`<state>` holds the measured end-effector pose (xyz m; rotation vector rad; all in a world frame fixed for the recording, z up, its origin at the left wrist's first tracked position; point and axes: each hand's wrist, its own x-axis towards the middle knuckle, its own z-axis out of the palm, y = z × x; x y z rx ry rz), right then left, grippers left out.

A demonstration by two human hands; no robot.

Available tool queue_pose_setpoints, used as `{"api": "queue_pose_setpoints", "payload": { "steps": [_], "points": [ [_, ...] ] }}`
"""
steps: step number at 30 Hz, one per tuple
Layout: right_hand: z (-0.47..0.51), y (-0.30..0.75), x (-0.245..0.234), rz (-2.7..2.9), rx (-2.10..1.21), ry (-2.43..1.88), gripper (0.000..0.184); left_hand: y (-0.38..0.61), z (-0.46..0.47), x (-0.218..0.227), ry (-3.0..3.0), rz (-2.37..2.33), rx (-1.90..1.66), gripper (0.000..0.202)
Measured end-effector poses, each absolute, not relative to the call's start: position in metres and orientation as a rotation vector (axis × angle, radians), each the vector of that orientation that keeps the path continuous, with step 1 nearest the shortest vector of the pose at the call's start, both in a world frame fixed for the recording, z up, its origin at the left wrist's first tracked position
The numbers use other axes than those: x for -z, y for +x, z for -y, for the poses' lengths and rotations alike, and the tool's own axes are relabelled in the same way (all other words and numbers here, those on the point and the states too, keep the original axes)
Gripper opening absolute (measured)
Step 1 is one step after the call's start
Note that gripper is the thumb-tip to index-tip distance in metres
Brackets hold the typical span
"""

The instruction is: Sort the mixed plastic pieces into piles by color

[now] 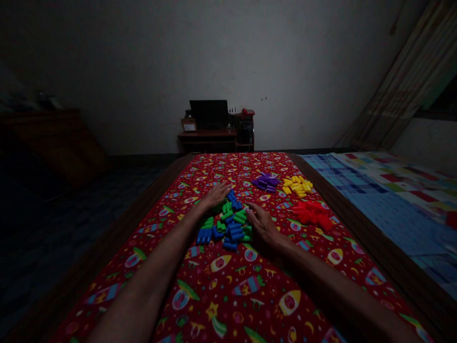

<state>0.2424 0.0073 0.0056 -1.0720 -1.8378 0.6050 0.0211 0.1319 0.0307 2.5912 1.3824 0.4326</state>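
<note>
A mixed heap of blue and green plastic blocks (228,224) lies on a red patterned cloth (228,286). My left hand (214,196) rests flat at the heap's far left edge, fingers stretched toward the blocks. My right hand (262,224) lies on the cloth at the heap's right side, fingers spread and touching the nearest blocks. Neither hand holds a block. Beyond them sit separate piles: purple blocks (266,182), yellow blocks (297,186) and red blocks (313,214).
The cloth covers a long wooden-edged surface (357,214). A blue checked cover (385,200) lies to the right. A low desk with a dark screen (214,126) stands at the far wall. The floor on the left is dark.
</note>
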Motion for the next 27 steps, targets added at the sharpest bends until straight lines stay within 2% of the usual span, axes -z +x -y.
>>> {"api": "queue_pose_setpoints", "payload": {
  "steps": [3, 7, 11, 15, 19, 23, 27],
  "points": [
    [0.015, 0.254, 0.0, 2.128, -0.454, -0.913, 0.047, 0.045, -0.126, -0.035, 2.589, -1.239, -0.392, 0.045],
    [0.024, 0.257, 0.002, 2.324, -0.313, -0.853, 0.024, 0.054, -0.101, -0.038, 2.609, -1.12, -0.369, 0.038],
    [0.01, 0.271, -0.005, 2.294, -0.342, -0.867, 0.02, 0.032, -0.072, -0.038, 2.572, -1.035, -0.413, 0.04],
    [-0.015, 0.296, -0.007, 2.138, -0.281, -1.143, 0.014, 0.01, -0.047, -0.037, 2.479, -1.12, -0.469, 0.051],
    [-0.042, 0.306, -0.004, 1.98, -0.17, -1.344, 0.022, -0.001, -0.031, -0.042, 2.396, -1.21, -0.553, 0.056],
    [-0.046, 0.292, -0.006, 1.884, -0.103, -1.276, 0.032, -0.017, -0.029, -0.041, 2.339, -1.34, -0.725, 0.054],
    [-0.025, 0.265, -0.015, 2.168, -0.381, -1.005, 0.035, -0.04, -0.048, -0.024, 2.353, -1.595, -0.948, 0.048]
  ]
}}
